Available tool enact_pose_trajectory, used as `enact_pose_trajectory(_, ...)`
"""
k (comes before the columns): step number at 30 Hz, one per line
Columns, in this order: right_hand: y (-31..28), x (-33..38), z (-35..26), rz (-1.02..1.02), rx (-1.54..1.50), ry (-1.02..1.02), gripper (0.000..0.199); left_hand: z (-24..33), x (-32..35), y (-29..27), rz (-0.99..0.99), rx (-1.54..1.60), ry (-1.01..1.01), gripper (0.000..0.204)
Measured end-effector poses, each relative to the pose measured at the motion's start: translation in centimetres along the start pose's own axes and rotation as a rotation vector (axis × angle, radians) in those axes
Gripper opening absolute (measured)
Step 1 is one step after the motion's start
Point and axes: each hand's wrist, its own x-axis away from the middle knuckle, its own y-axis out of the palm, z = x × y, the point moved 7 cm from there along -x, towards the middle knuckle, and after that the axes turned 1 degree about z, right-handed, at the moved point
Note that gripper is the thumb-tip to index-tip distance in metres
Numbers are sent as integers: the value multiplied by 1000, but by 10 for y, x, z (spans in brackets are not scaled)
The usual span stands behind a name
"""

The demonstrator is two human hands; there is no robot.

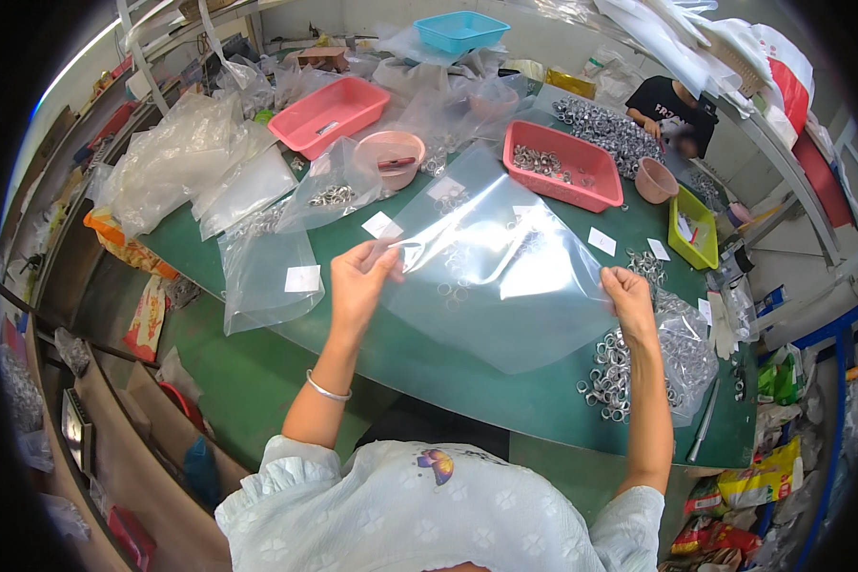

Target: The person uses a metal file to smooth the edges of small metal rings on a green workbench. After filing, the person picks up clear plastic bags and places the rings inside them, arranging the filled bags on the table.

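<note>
Holding a large clear plastic bag (500, 272) stretched above the green table (429, 372), the left hand (360, 278) and right hand (629, 291) each pinch one edge; better keep both grips firm and level, clear of metal rings (615, 367).

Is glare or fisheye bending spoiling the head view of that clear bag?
Head view: white glare streaks the clear bag between left hand and right hand; rings show faintly through it; the green table edge bends; corners are black.
</note>
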Motion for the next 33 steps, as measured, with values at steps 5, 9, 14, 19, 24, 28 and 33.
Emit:
enact_pose_trajectory(5,73,40,25,-314,-412,219,19,-61,15,-42,198,83,-264,20)
enact_pose_trajectory(9,99,63,70,-434,-349,318,21,-73,23,-58,313,-61,-237,20)
enact_pose_trajectory(14,101,61,109,-180,-445,356,25,-72,26,-60,148,-547,-13,34)
enact_pose_trajectory(19,134,64,102,54,-457,369,34,-12,86,37,-205,-558,170,74)
enact_pose_trajectory(24,176,56,67,17,-254,196,40,-20,138,78,-147,-532,187,71)
enact_pose_trajectory(28,188,49,37,31,-141,-39,50,-21,131,59,-20,-591,293,58)
enact_pose_trajectory(33,198,45,18,-17,-16,-171,54,-6,100,30,-9,-627,355,35)
